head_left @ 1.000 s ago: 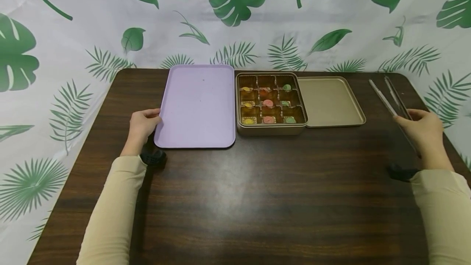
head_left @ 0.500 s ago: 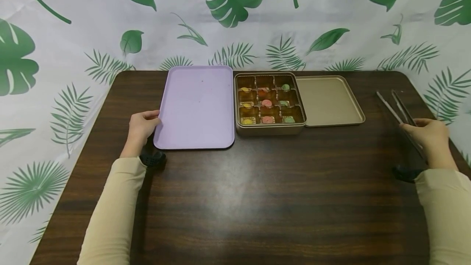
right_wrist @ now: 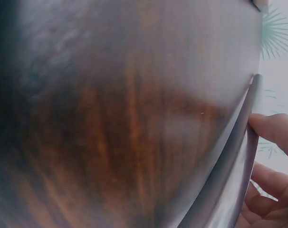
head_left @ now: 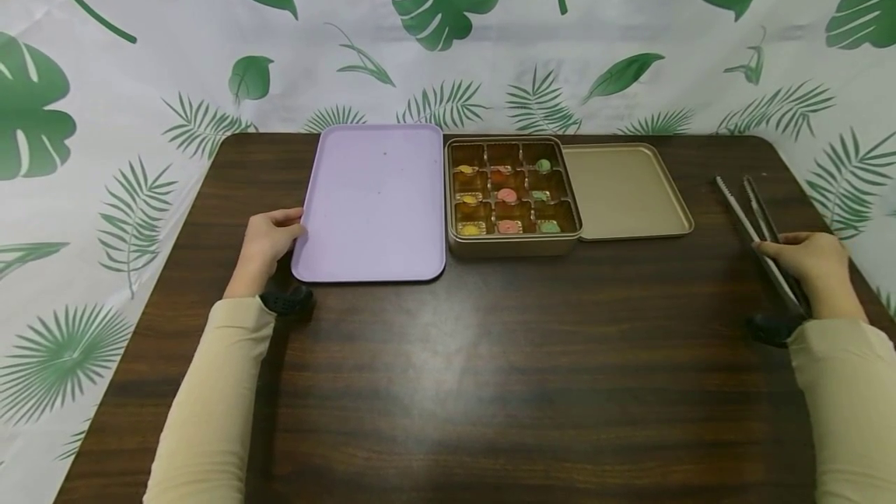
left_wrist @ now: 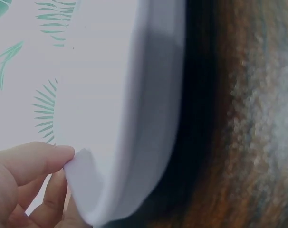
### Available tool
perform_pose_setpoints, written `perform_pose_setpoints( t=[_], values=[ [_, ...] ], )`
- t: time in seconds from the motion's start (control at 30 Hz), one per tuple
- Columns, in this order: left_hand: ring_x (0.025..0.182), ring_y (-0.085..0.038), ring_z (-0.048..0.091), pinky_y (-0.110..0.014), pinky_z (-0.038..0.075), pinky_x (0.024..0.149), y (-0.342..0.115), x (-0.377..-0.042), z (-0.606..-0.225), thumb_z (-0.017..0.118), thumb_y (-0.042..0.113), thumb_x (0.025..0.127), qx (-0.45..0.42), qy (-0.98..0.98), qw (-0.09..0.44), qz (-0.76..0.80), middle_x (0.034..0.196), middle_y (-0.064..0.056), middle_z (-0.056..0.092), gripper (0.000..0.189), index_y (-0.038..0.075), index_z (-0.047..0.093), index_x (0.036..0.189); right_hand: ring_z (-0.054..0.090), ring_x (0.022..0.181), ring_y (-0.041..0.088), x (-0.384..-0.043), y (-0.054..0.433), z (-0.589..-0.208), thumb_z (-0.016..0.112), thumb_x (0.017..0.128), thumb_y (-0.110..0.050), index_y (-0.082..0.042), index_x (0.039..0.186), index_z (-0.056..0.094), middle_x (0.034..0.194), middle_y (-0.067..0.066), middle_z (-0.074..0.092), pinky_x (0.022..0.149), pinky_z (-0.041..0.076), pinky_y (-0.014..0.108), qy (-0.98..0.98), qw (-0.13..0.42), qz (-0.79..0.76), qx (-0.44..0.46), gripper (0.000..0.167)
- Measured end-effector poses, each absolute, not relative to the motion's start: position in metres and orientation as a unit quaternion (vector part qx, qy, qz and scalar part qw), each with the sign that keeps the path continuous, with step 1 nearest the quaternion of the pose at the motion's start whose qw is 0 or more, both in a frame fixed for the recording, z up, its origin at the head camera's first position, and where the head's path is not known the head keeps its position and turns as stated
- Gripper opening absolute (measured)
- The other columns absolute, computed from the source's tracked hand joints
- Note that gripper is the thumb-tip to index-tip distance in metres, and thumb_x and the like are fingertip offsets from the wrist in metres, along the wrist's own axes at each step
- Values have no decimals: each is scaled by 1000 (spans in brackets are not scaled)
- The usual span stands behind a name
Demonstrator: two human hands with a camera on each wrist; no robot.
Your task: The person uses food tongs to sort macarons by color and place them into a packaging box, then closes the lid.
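My left hand (head_left: 266,239) pinches the left edge of a light purple tray (head_left: 374,204); the left wrist view shows the thumb on the tray's rim (left_wrist: 87,178) and the other fingers curled beside and below it. At the table's right side my right hand (head_left: 812,263) holds a pair of metal tongs (head_left: 740,208). Their serrated arms are spread and point toward the back. In the right wrist view the thumb lies against one arm of the tongs (right_wrist: 229,156), with the other fingers curled behind. It cannot be told whether the tongs touch the table.
Right of the tray stands a gold tin (head_left: 514,246) with a divided insert holding several yellow, pink and green pieces. Its flat gold lid (head_left: 626,193) lies against the tin's right side. A leaf-print cloth (head_left: 315,14) hangs behind the dark wood table (head_left: 490,379).
My right hand and the tongs have moved slightly right and toward the table's front. The left hand stays on the tray's edge. The tin and lid look unmoved.
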State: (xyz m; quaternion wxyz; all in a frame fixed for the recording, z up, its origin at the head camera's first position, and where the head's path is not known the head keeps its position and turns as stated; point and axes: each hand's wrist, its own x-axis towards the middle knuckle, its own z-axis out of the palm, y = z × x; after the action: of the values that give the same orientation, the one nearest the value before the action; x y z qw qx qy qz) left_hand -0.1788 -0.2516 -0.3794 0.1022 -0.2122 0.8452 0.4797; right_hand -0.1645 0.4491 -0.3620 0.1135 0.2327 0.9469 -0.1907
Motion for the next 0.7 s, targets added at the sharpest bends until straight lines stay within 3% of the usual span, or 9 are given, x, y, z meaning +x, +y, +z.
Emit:
perform_pose_setpoints(
  t=[0.2, 0.43, 0.7],
  values=[
    [111, -15, 50, -31, 45, 101, -251, -178, -377, 51, 10, 95, -218, 832, 109, 498, 133, -16, 51, 46, 3, 47, 140, 26, 127, 57, -165, 451, -362, 41, 95, -44, 18, 137, 32, 140, 42, 28, 106, 27, 63, 939, 129, -201, 248, 75],
    [92, -3, 49, -15, 44, 82, -249, -178, -379, 54, 9, 92, -221, 835, 84, 497, 128, -16, 54, 47, 0, 49, 137, 29, 125, 58, -164, 453, -363, 42, 95, -44, 19, 138, 27, 138, 44, 28, 103, 30, 64, 937, 139, -214, 240, 77],
    [114, -26, 50, -14, 38, 75, -237, -178, -367, 50, 9, 92, -188, 863, 38, 468, 131, -24, 54, 45, -5, 50, 135, 24, 128, 59, -161, 453, -360, 41, 94, -49, 17, 142, 20, 144, 43, 20, 104, 28, 66, 928, 132, -245, 247, 84]
  ],
)
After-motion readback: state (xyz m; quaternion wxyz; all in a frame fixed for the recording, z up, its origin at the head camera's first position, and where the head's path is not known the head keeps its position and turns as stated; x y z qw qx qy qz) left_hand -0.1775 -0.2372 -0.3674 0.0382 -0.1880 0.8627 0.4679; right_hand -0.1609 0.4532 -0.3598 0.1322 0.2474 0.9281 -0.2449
